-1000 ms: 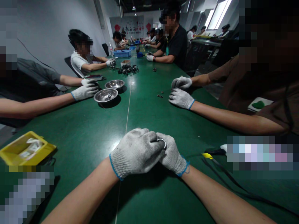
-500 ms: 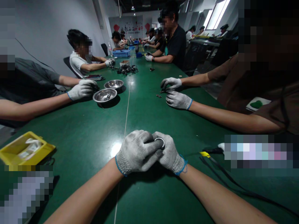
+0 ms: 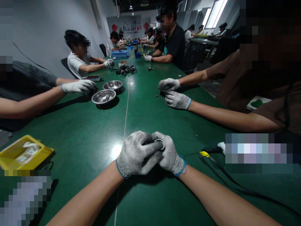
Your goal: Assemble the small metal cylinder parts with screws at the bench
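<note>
My left hand (image 3: 137,153) and my right hand (image 3: 170,153), both in grey-white knitted gloves with blue cuffs, meet above the green table. Between them a shiny metal ring (image 3: 164,143) shows as a thin bright arc. Fingers of my left hand press against its near side, and my right hand closes round it from the other side. Most of the ring, and whatever may be joined to it, is hidden by the gloves.
Two steel bowls (image 3: 103,97) stand ahead on the left; the nearer holds small metal parts. A yellow bin (image 3: 44,153) sits at left, a black strap (image 3: 225,174) at right. Co-workers' gloved hands (image 3: 177,99) handle small dark parts. Farther off lies a dark heap (image 3: 126,70).
My hands stay together around the ring, with hardly any movement. The co-worker at right has gathered small rings closer; the left co-worker's hand has shifted slightly. The view has moved a little.
</note>
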Available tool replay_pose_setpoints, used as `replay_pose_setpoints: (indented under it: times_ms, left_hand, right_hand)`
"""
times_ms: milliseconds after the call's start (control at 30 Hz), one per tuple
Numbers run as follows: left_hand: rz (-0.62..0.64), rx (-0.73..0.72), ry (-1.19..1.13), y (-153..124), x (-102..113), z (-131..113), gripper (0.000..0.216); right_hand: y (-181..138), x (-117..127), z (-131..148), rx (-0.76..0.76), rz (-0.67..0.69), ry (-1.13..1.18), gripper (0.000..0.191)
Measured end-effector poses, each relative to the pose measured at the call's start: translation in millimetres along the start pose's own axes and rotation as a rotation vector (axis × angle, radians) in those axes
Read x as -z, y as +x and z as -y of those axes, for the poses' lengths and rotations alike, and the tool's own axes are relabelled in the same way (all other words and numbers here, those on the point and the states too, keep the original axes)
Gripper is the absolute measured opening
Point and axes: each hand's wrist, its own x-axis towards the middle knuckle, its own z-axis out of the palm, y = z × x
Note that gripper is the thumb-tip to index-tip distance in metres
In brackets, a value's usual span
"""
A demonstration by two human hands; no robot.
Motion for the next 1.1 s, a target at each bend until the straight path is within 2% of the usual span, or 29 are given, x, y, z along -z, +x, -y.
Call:
replay_pose_setpoints:
  times_ms: [200,400,633,867,1100]
  left_hand:
    - [-0.083,0.093,-0.078,-8.2,-2.5,0.6,0.035]
    - [-0.161,0.161,-0.057,-18.8,-5.1,2.3,0.031]
    - [-0.201,0.169,-0.102,-25.2,-10.2,6.0,0.027]
    - [-0.251,0.285,-0.107,-26.3,-15.0,10.9,0.018]
    - [-0.229,0.332,-0.143,-26.8,-19.3,14.3,0.014]
  right_hand:
    - [0.6,0.1,0.5,0.091,-0.041,-0.016,0.017]
    - [-0.9,-0.1,-0.2,0.06,-0.023,-0.041,0.011]
    - [-1.6,-6.4,2.6,0.113,-0.16,-0.148,0.013]
    - [0.9,-9.3,-2.9,0.033,-0.18,-0.16,0.02]
    - [2.5,-9.3,-7.3,-0.051,-0.194,-0.181,0.031]
